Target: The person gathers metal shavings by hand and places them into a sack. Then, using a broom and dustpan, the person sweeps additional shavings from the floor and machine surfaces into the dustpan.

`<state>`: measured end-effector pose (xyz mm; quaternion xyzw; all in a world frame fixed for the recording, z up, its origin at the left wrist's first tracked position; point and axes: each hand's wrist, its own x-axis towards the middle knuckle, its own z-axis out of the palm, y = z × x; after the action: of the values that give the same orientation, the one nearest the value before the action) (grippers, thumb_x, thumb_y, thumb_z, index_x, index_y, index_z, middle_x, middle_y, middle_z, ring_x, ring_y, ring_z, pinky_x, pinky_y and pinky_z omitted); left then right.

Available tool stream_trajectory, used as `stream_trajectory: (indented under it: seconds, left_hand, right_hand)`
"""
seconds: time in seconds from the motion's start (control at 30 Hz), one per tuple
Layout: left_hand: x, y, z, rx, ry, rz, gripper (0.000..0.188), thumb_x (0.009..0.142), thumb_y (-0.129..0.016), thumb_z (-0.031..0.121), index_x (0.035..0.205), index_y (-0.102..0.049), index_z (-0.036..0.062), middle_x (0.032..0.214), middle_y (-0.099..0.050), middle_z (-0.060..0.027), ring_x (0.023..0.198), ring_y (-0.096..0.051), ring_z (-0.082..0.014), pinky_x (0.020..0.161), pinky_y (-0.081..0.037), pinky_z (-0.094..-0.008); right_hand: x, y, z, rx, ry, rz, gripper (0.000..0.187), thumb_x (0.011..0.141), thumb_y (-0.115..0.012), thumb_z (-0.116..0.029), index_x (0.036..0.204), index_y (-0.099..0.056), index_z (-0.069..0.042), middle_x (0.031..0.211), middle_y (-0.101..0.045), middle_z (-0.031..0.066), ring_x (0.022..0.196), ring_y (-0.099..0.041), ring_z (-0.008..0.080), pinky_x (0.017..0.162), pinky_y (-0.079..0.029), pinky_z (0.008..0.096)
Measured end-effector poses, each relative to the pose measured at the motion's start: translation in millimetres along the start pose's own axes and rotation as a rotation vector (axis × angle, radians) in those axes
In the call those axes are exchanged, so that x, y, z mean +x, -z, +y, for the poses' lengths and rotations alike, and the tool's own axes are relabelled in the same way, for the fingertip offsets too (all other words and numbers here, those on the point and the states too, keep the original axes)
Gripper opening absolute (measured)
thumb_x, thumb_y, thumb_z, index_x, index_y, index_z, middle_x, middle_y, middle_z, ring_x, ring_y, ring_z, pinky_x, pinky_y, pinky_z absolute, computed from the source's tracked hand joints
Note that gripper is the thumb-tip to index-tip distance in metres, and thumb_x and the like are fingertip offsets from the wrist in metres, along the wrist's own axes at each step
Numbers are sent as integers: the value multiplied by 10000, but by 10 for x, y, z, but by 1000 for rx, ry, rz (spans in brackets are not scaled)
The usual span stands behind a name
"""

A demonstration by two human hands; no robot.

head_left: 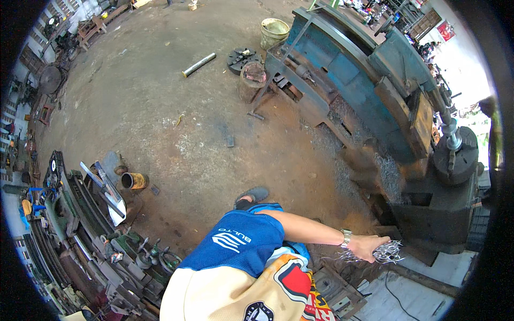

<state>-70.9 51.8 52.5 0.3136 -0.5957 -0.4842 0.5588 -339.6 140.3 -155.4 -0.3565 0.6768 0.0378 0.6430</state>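
Observation:
My left arm, in a blue sleeve with a metal wristwatch, reaches across my body to the right. My left hand (368, 247) is closed around a tangle of shiny curled metal shavings (388, 251), held low beside the base of a large blue-green lathe (353, 80). More thin shavings trail off to the left of the hand. My right hand is hidden. One foot in a dark shoe (252, 195) stands on the stained concrete floor (176, 107).
Grey chips lie piled along the lathe's rusty base (391, 176), with a chuck (455, 155) at its right end. A bucket (273, 31), a loose chuck (243, 58), a rusty drum (252, 77) and a steel bar (198, 64) sit on the floor. Another machine (91, 224) stands at the left.

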Motion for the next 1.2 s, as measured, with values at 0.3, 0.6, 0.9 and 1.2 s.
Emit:
stream_trajectory:
  seconds: [0.3, 0.6, 0.9, 1.2]
  left_hand:
    - [69, 99, -50, 46, 28, 16, 816, 758, -654, 166, 1424, -224, -30, 994, -548, -278, 928, -557, -408, 808, -449, -468]
    - [135, 243, -167, 64, 60, -43, 708, 774, -632, 129, 1374, -262, 61, 969, -603, -275, 911, -595, -451, 761, -472, -493]
    - [59, 338, -420, 209, 104, 137, 681, 768, -640, 90, 1343, -279, 47, 940, -639, -270, 829, -631, -455, 732, -497, -522]
    - [110, 494, -520, 255, 99, 281, 682, 768, -658, 101, 1340, -287, 72, 879, -646, -273, 842, -647, -450, 718, -516, -525]
  right_hand:
    - [-80, -37, 58, -15, -48, 27, 263, 924, -581, -195, 1138, -605, -45, 998, -641, 61, 848, -570, 164, 712, -451, 318]
    - [-156, -45, 90, -15, -69, 32, 251, 915, -589, -187, 1114, -611, -36, 974, -642, 66, 810, -577, 161, 679, -455, 309]
    - [-283, -48, 202, 26, -75, 48, 240, 906, -598, -178, 1091, -618, -26, 951, -644, 71, 773, -583, 157, 646, -458, 301]
    - [-424, 15, 398, 29, -65, 59, 229, 898, -606, -169, 1067, -625, -17, 928, -645, 75, 735, -589, 153, 613, -462, 293]
